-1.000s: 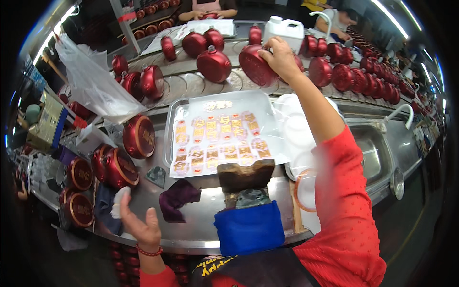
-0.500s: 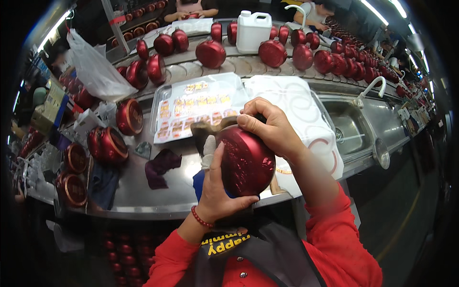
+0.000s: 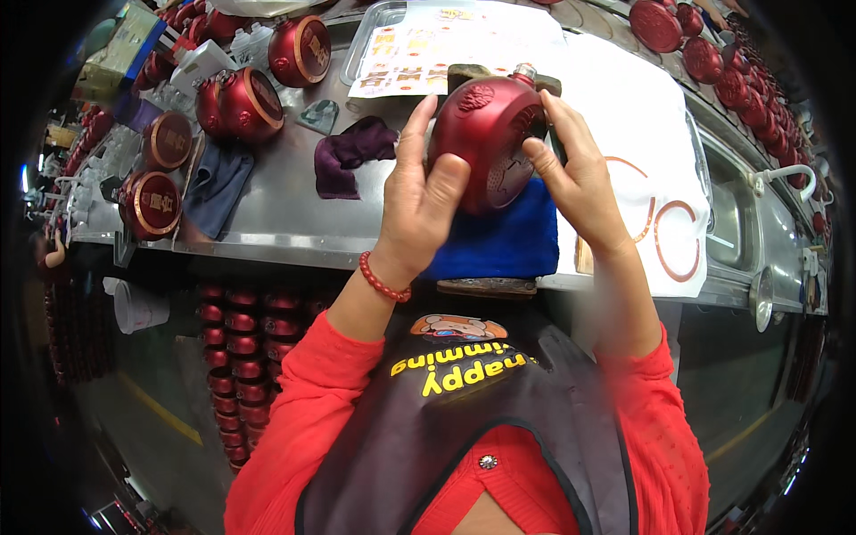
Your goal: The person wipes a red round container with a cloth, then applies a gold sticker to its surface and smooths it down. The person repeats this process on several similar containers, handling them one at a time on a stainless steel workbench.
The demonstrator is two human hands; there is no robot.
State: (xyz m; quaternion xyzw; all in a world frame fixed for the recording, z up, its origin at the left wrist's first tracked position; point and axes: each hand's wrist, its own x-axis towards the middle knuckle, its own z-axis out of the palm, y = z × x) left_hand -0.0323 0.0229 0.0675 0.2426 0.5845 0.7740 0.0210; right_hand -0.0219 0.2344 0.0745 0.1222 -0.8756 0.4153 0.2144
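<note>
Both hands have lifted the red jar clear of the bench since half a second ago, and it now sits higher and closer to the camera, turned so its embossed side faces up. Nearest, the left hand (image 3: 423, 201) cups the jar (image 3: 489, 143) from the left, thumb pressed on its belly and fingers stretched up its side, seemingly to steady it. Opposite, the right hand (image 3: 575, 174) closes round the right side, fingers curled near the neck, so the jar hangs between two palms above the blue cloth (image 3: 499, 245). Beyond lie a purple rag (image 3: 348, 156) and a white towel (image 3: 660, 143) marked with red rings. Farther off, a tray (image 3: 357, 53) of label sheets sits within reach, and more jars (image 3: 236, 102) stand left.
</note>
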